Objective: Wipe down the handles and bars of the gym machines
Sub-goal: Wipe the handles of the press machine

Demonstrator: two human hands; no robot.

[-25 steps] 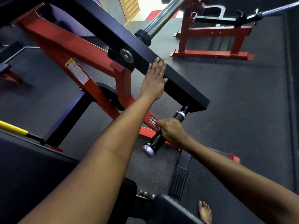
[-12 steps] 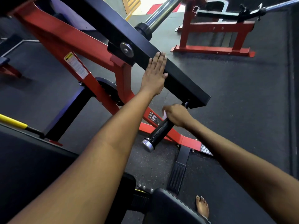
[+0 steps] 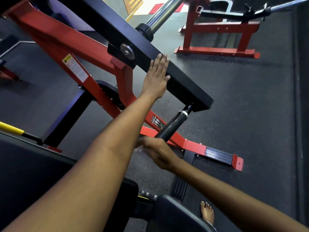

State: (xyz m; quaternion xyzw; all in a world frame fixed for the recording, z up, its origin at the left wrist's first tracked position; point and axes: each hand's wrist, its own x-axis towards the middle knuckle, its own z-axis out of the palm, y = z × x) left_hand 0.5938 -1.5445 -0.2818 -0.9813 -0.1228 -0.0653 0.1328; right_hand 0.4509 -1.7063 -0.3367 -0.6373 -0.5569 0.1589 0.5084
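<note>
Right hand (image 3: 157, 154) slid down to handle (image 3: 173, 124) end, grip unclear | left hand (image 3: 157, 76) flat, spread on black bar (image 3: 187, 81)

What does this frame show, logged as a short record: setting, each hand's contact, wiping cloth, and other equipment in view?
setting: gym floor with a red-framed lever machine
left hand: flat, fingers straight, pressed against the black lever arm
right hand: at the lower end of the black handle, blurred; grip unclear
cloth: a pale scrap shows at the right hand's fingers, too blurred to identify
handle: hangs from the lever arm's end, tilted
other: chrome weight sleeve; second red rack behind; bare foot on the black floor
</note>
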